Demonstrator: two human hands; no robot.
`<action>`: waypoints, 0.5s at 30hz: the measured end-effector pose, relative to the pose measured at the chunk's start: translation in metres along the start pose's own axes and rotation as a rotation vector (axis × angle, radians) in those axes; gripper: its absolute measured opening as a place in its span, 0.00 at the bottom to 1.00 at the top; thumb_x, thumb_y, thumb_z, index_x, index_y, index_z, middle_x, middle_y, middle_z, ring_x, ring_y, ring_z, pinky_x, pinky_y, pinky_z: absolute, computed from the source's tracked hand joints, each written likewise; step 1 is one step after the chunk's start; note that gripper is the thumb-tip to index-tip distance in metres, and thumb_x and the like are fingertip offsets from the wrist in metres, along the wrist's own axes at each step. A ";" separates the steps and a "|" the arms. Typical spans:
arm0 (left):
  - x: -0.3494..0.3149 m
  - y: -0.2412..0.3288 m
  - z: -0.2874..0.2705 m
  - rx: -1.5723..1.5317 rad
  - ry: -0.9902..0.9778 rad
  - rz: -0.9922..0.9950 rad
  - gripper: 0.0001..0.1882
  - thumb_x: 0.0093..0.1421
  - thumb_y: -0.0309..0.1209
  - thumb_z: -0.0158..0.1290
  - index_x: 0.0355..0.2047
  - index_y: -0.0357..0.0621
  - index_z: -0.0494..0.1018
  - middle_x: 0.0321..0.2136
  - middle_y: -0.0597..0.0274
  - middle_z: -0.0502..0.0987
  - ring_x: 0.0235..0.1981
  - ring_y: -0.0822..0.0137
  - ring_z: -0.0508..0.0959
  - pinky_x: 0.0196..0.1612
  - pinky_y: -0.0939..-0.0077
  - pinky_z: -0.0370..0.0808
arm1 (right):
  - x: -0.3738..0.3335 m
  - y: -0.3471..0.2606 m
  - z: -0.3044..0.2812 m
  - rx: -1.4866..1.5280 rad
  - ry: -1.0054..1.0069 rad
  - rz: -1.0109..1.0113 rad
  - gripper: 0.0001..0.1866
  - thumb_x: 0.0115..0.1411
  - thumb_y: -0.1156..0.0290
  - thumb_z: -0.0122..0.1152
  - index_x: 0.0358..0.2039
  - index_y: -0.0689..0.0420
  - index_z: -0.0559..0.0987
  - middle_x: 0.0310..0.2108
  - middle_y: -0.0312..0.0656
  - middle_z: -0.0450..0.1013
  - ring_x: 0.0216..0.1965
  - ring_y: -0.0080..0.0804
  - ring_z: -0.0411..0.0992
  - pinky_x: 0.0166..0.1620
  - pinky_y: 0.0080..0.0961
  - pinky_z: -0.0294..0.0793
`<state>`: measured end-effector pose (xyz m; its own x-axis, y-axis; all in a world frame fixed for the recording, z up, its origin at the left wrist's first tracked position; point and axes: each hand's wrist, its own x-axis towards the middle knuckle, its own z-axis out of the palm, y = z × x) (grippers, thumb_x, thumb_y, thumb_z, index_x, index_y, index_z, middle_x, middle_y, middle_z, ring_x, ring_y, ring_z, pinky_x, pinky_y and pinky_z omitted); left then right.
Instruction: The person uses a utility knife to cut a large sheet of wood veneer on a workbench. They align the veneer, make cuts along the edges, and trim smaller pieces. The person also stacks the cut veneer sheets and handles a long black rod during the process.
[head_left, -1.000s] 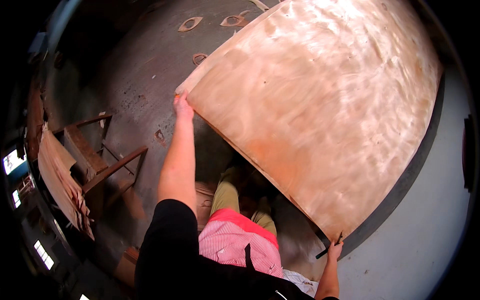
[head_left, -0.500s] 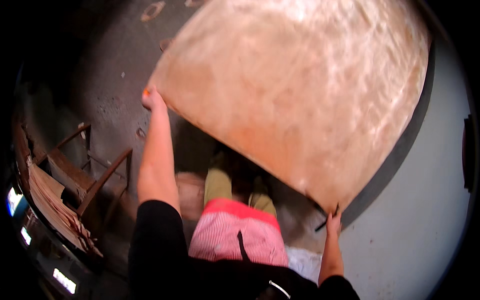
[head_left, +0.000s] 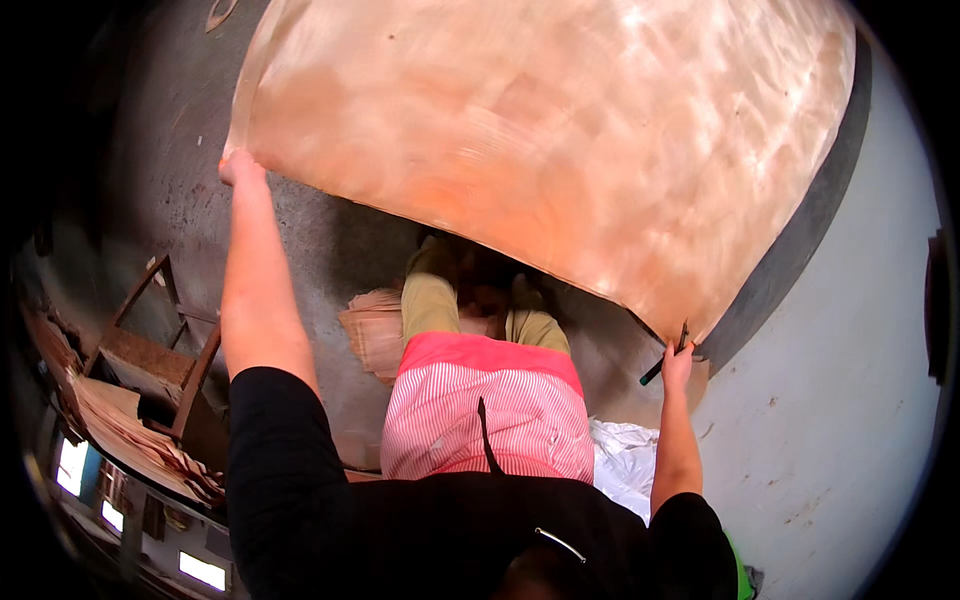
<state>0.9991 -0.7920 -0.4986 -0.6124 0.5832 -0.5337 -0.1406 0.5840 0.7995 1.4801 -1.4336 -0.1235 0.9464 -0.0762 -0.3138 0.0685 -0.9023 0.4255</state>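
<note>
"Where does the wooden sheet (head_left: 530,160) lie from the left hand (head_left: 243,168)?"

"Ahead of it and off to its right. That hand is clenched on the near left corner, its arm stretched well forward."

"And the right hand (head_left: 679,362)?"

"Grasping the near right corner, so the sheet spreads forward and leftward from there. It also has a slim dark tool (head_left: 651,374) in its fingers (a pen or a blade, I can't tell which), slanting across the palm."

"So the near edge runs between the two hands?"

"Yes, sloping from the left hand down to the right one, which is nearer the body. The legs show below that edge, under a pink striped apron (head_left: 490,405)."

"Anything beside them?"

"Thin brown sheets (head_left: 372,332) on the floor by the left leg, and white plastic (head_left: 622,460) near the right forearm."
</note>
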 end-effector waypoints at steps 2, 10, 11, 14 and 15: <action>0.010 -0.002 -0.008 -0.060 -0.047 -0.051 0.15 0.43 0.18 0.45 0.36 0.31 0.65 0.32 0.50 0.72 0.29 0.58 0.74 0.29 0.67 0.73 | 0.006 0.001 0.006 0.019 0.053 -0.072 0.27 0.51 0.58 0.53 0.47 0.62 0.62 0.36 0.57 0.69 0.40 0.53 0.67 0.41 0.40 0.66; -0.161 -0.024 -0.064 0.433 -0.106 0.022 0.22 0.57 0.44 0.40 0.30 0.32 0.66 0.30 0.55 0.71 0.29 0.62 0.68 0.36 0.65 0.65 | 0.012 0.003 0.023 0.060 0.052 -0.038 0.27 0.51 0.55 0.51 0.46 0.58 0.62 0.31 0.56 0.71 0.35 0.53 0.69 0.37 0.43 0.67; -0.184 -0.052 -0.080 0.734 -0.314 0.064 0.19 0.58 0.43 0.40 0.29 0.35 0.65 0.26 0.58 0.69 0.28 0.63 0.68 0.35 0.66 0.66 | 0.013 -0.004 0.020 0.065 0.019 -0.018 0.27 0.51 0.54 0.51 0.46 0.58 0.62 0.31 0.55 0.71 0.36 0.52 0.69 0.37 0.42 0.67; -0.328 -0.076 -0.083 0.638 -0.848 -0.370 0.11 0.58 0.41 0.44 0.26 0.48 0.62 0.19 0.69 0.66 0.23 0.73 0.67 0.35 0.73 0.64 | 0.024 0.015 0.048 0.081 0.029 -0.001 0.27 0.50 0.51 0.52 0.44 0.56 0.63 0.31 0.53 0.71 0.35 0.51 0.70 0.35 0.42 0.68; -0.358 -0.086 -0.082 0.531 -0.800 -0.548 0.10 0.59 0.40 0.43 0.29 0.48 0.63 0.21 0.68 0.67 0.25 0.71 0.68 0.38 0.71 0.63 | 0.027 0.014 0.052 0.102 0.007 -0.006 0.26 0.50 0.52 0.52 0.43 0.56 0.63 0.30 0.53 0.72 0.34 0.51 0.70 0.35 0.41 0.68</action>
<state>1.1668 -1.0969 -0.3537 0.1374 0.2562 -0.9568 0.2303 0.9312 0.2824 1.4900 -1.4706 -0.1702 0.9482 -0.0678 -0.3104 0.0422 -0.9414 0.3345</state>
